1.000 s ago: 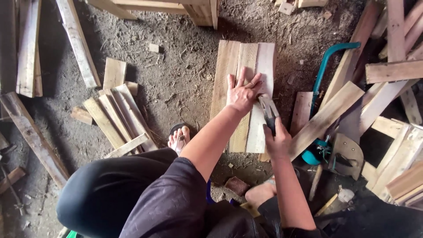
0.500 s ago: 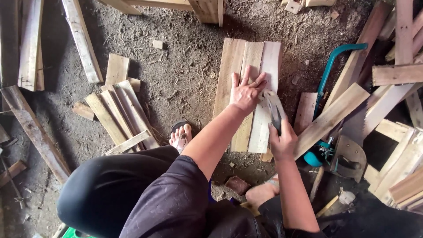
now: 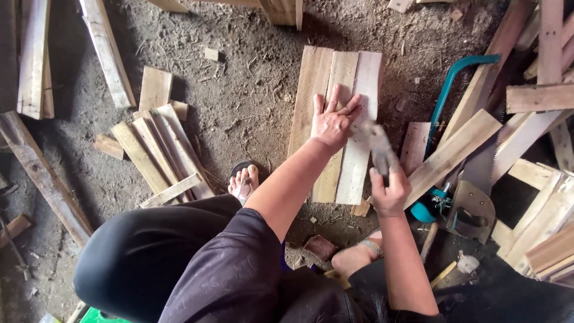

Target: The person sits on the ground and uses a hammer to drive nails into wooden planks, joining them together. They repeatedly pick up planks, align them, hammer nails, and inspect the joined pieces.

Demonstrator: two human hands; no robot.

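Three pale wooden boards [image 3: 317, 78] lie side by side on the dirt floor in front of me. My left hand [image 3: 332, 121] rests flat on them, fingers spread, pressing on the middle and right boards. My right hand [image 3: 388, 191] grips the handle of a hammer [image 3: 378, 147], whose blurred head is raised just right of my left fingers, over the right board. I squat over the boards, with my sandalled foot [image 3: 244, 180] beside their near end.
A teal-framed hacksaw [image 3: 449, 90] and a handsaw [image 3: 472, 203] lie to the right among loose planks [image 3: 454, 149]. A bundle of short slats [image 3: 158, 152] sits on the left, longer planks [image 3: 106, 51] beyond it. A small wood block [image 3: 210, 54] lies on the dirt.
The hammer in my right hand has swung up and to the right and now blurs. My left hand stays flat on the boards. The view has shifted slightly.
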